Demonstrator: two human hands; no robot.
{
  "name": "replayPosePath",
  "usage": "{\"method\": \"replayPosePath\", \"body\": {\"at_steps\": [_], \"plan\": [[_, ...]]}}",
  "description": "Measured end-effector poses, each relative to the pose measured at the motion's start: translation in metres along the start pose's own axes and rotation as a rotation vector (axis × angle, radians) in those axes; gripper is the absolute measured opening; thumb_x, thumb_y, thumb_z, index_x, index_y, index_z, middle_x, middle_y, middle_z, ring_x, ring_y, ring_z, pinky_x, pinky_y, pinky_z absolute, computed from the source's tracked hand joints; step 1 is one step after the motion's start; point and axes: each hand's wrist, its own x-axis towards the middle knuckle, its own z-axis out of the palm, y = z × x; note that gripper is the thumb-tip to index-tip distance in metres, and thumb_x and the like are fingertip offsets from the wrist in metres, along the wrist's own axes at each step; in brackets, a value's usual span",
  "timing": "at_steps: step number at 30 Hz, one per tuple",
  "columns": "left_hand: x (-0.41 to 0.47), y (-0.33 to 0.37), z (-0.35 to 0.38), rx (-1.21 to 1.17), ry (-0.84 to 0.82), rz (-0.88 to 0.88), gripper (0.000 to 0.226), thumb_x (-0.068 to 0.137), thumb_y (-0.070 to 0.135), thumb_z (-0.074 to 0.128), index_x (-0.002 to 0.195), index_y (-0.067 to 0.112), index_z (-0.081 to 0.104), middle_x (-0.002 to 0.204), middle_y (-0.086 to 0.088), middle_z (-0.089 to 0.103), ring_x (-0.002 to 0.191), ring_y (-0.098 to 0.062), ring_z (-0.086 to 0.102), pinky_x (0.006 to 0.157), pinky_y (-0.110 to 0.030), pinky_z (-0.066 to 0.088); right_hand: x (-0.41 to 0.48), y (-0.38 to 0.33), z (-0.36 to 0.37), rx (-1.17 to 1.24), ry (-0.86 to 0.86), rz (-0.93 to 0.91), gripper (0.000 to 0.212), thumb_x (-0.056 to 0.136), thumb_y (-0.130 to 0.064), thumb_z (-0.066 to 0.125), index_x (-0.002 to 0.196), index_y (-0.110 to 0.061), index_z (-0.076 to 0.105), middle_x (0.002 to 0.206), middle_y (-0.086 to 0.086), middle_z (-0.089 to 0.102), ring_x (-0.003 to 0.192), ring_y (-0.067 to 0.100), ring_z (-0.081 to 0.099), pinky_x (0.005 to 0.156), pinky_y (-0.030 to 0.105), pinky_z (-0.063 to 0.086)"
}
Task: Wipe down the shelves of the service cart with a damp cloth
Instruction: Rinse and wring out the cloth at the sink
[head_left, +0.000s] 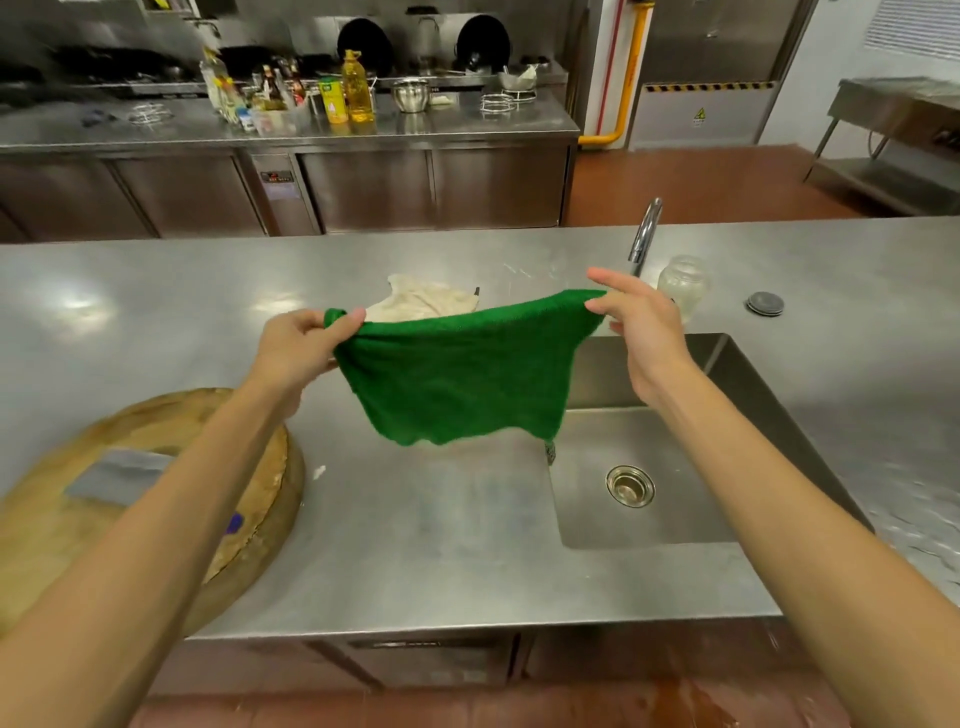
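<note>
A green cloth (457, 374) hangs spread in the air above the steel counter (156, 312), just left of the sink (649, 467). My left hand (296, 348) grips its upper left corner with curled fingers. My right hand (639, 322) pinches its upper right corner between thumb and fingers, the index finger sticking out. The cloth's lower edge dangles free over the counter and the sink's left rim. No service cart is in view.
A beige rag (421, 301) lies on the counter behind the green cloth. A round wooden chopping block (249, 467) with a cleaver (114, 475) sits at the left. A tap (644, 234), glass jar (683, 283) and drain plug (764, 303) stand beyond the sink.
</note>
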Motion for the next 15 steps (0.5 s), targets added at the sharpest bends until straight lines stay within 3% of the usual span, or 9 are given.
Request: {"method": "replayPosePath", "body": {"at_steps": [4,7,10,13,15], "plan": [[-0.015,-0.054,-0.008,0.076,0.006,-0.039,0.04,0.088,0.043,0.069,0.096,0.003,0.074,0.098,-0.014,0.074,0.092,-0.025,0.071,0.086,-0.042,0.059,-0.026,0.042,-0.006,-0.121,-0.027,0.04,0.032,0.081,-0.001,0.066,0.1,-0.026,0.073,0.099,-0.017,0.066,0.093,-0.005,0.056,0.074,0.005,0.038],[-0.039,-0.13,-0.005,0.136,0.018,-0.189,0.045,0.093,0.038,0.064,0.09,-0.007,0.069,0.085,-0.017,0.064,0.079,-0.027,0.067,0.083,-0.054,0.059,-0.053,0.107,-0.01,-0.205,-0.015,0.181,0.03,0.079,0.002,0.067,0.096,-0.021,0.074,0.091,-0.007,0.069,0.083,0.003,0.06,0.063,0.003,0.042],[-0.072,-0.21,0.003,0.231,-0.013,-0.343,0.034,0.098,0.032,0.059,0.079,0.004,0.067,0.083,-0.02,0.066,0.076,-0.031,0.068,0.077,-0.053,0.06,-0.085,0.176,-0.014,-0.309,-0.069,0.395,0.029,0.082,0.003,0.065,0.104,-0.013,0.073,0.098,0.002,0.068,0.087,0.009,0.06,0.068,0.012,0.044],[-0.106,-0.274,0.007,0.458,-0.062,-0.393,0.036,0.1,0.026,0.056,0.073,0.007,0.072,0.079,-0.025,0.072,0.074,-0.033,0.069,0.068,-0.038,0.054,-0.117,0.236,-0.017,-0.429,-0.132,0.564,0.028,0.082,0.001,0.065,0.106,-0.011,0.071,0.105,0.006,0.068,0.095,0.016,0.06,0.081,0.023,0.045],[-0.121,-0.302,0.007,0.515,-0.062,-0.416,0.039,0.101,0.023,0.054,0.067,0.01,0.068,0.076,-0.025,0.071,0.079,-0.037,0.069,0.069,-0.042,0.05,-0.132,0.265,-0.019,-0.459,-0.107,0.63,0.025,0.08,0.0,0.066,0.1,-0.013,0.07,0.105,0.009,0.071,0.093,0.019,0.062,0.084,0.027,0.048]]}}
